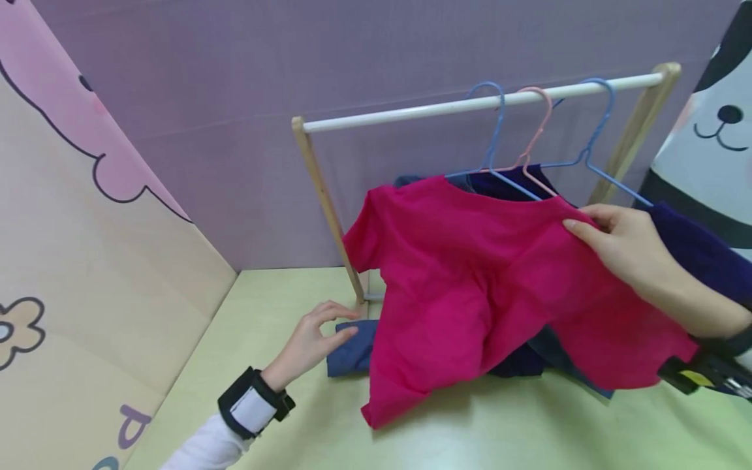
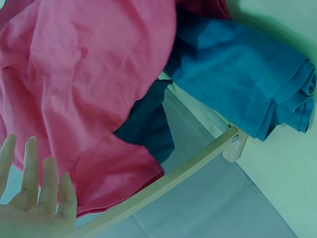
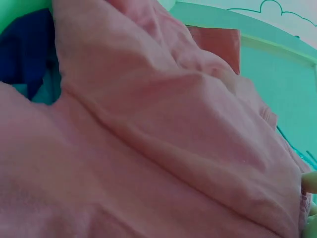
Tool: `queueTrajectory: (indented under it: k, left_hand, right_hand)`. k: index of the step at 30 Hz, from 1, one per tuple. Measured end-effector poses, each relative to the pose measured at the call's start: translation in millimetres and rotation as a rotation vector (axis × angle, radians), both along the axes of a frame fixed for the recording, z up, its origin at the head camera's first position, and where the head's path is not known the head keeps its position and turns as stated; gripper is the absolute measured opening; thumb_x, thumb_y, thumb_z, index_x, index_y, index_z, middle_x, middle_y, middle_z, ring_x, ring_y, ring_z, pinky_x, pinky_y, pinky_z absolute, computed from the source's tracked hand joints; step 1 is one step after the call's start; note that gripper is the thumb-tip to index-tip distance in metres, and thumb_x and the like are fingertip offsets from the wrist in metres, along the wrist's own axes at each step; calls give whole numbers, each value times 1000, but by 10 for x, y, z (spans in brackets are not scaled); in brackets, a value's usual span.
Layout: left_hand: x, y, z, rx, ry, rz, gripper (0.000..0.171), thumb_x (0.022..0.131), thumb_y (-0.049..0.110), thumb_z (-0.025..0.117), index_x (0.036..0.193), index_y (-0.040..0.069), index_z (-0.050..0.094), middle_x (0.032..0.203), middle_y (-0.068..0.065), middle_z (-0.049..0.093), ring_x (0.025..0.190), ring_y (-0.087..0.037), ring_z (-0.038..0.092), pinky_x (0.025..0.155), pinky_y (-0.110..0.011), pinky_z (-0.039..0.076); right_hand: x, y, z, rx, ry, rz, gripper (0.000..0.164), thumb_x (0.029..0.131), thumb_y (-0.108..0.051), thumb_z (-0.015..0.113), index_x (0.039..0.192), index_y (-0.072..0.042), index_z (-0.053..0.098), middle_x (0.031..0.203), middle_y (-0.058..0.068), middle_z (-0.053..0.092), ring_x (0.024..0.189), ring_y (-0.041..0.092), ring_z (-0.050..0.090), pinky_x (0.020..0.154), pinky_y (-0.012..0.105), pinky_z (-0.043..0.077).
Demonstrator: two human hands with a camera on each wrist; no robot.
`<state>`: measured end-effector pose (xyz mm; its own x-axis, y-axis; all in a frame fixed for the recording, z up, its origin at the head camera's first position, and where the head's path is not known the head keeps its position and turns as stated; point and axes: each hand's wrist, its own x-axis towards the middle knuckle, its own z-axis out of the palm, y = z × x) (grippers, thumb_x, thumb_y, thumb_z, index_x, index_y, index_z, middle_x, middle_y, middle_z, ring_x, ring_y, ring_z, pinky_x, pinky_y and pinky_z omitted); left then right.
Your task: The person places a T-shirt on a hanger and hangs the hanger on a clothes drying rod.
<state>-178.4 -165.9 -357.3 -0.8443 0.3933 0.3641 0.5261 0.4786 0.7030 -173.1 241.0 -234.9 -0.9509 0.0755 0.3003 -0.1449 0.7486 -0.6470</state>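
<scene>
A bright pink short-sleeved T-shirt (image 1: 446,281) hangs from the rail, its hem bunched and slanting. A blue hanger (image 1: 495,140) runs down to its neckline. My right hand (image 1: 634,248) pinches the shirt's right shoulder by the collar, thumb in front. In the right wrist view the shirt (image 3: 163,129) fills most of the picture, with fingertips (image 3: 310,184) at the right edge. My left hand (image 1: 311,339) is held beside the shirt's left edge, holding nothing. In the left wrist view the left hand's fingers (image 2: 29,168) are extended in front of the pink cloth (image 2: 84,74).
The small rack has a white rail (image 1: 382,117) and wooden legs (image 1: 326,196). A pink hanger (image 1: 537,130) and another blue hanger (image 1: 599,130) with a dark navy garment (image 1: 699,248) hang rightward. Folded blue cloth (image 1: 352,352) lies below. Printed panels (image 1: 117,261) flank the table.
</scene>
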Motion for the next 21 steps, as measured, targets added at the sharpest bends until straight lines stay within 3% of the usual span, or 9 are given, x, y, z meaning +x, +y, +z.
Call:
queueTrajectory:
  k: [11,17,21]
  left_hand:
    - [11,14,-14,3,-36,-12,23,78,11,67,101,11,66,98,3,59,96,-11,51,83,-37,44]
    - [23,9,-23,-4,-47,-18,23,79,12,67,102,12,66,99,5,58,97,-12,51,84,-38,43]
    - [21,20,-25,2,-34,-23,23,78,13,67,101,9,66,98,4,59,96,-14,52,83,-37,44]
  right_hand:
    - [-20,-78,-171,-43,105,53,30,89,-21,53,101,5,61,64,-23,51,52,2,46,47,15,37]
    - [-14,-71,-157,-2,172,57,27,86,-18,57,105,1,61,71,-21,53,56,-1,45,51,13,35]
    - [3,-78,-131,10,240,60,24,85,-13,58,106,-2,61,73,-29,50,59,-7,45,53,11,34]
